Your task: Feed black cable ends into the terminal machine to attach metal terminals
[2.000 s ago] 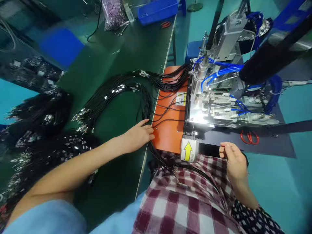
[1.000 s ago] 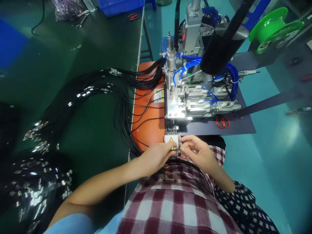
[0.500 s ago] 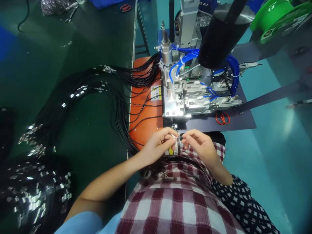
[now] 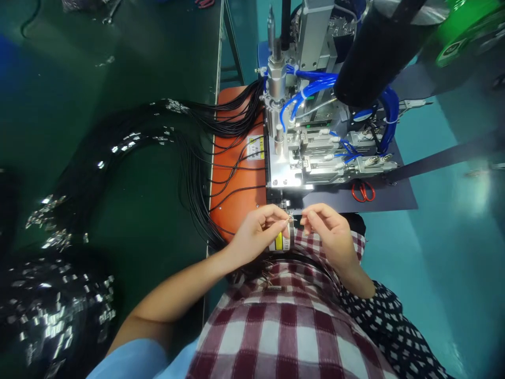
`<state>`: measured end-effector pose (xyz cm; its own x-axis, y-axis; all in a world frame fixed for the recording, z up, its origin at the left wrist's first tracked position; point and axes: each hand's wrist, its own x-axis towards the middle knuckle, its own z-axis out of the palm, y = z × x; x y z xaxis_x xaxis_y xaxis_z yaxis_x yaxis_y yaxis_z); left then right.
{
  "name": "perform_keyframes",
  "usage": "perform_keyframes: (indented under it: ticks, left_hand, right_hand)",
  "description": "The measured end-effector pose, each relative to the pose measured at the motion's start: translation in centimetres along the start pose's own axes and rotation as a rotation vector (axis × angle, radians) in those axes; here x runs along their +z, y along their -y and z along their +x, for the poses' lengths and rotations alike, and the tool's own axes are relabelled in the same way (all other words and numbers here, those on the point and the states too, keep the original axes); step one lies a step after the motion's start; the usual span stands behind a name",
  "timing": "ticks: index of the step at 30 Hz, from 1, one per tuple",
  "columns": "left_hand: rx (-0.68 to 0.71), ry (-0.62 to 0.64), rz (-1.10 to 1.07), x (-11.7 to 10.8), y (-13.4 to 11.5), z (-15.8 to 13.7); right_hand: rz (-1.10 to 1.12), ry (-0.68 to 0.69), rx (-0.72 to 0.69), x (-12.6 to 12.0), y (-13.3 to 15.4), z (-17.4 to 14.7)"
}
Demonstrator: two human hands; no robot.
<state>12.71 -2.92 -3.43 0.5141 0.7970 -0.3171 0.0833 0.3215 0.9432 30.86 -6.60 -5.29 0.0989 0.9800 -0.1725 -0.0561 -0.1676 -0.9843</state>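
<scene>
My left hand [image 4: 260, 231] pinches the stripped end of a cable, and thin light wires [image 4: 292, 217] fan out past its fingertips. Just to the right, my right hand [image 4: 329, 229] has its thumb and forefinger drawn together, a small gap from the wires; anything between them is too small to make out. Both hands are above my lap, in front of a metal machine [image 4: 282, 171] with blue air tubes [image 4: 315, 84]. A label with a yellow block [image 4: 279, 241] shows just below the left fingertips.
Black cables [image 4: 193, 184] run from the dark green table [image 4: 145, 210] over an orange board [image 4: 236, 197]. A coiled cable bundle [image 4: 55, 316] lies at lower left. Red-handled scissors [image 4: 363, 191] rest on the machine's dark base [image 4: 398, 200]. A black cylinder [image 4: 371, 63] hangs overhead.
My right hand has moved slightly right, away from the left fingertips, and the thin wires now show spread between the hands. The left hand keeps its pinch. The view has shifted a little.
</scene>
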Motion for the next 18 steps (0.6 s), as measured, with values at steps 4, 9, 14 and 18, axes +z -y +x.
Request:
perform_keyframes:
  ticks: [4,9,14,18]
  left_hand:
    - [0.034,-0.117,0.014,0.2,0.0,0.1]
    - [0.012,-0.141,-0.071,0.4,0.2,0.1]
    - [-0.03,-0.112,-0.12,0.5,0.0,0.0]
    - [-0.051,-0.083,-0.162,0.4,0.0,0.0]
  right_hand:
    - [-0.061,-0.021,-0.029,0.1,0.5,-0.6]
    - [-0.02,0.072,0.066,0.7,0.5,-1.2]
    - [0.084,0.123,0.116,1.1,-0.5,-0.9]
    - [0.165,0.166,0.162,1.2,-1.2,-0.7]
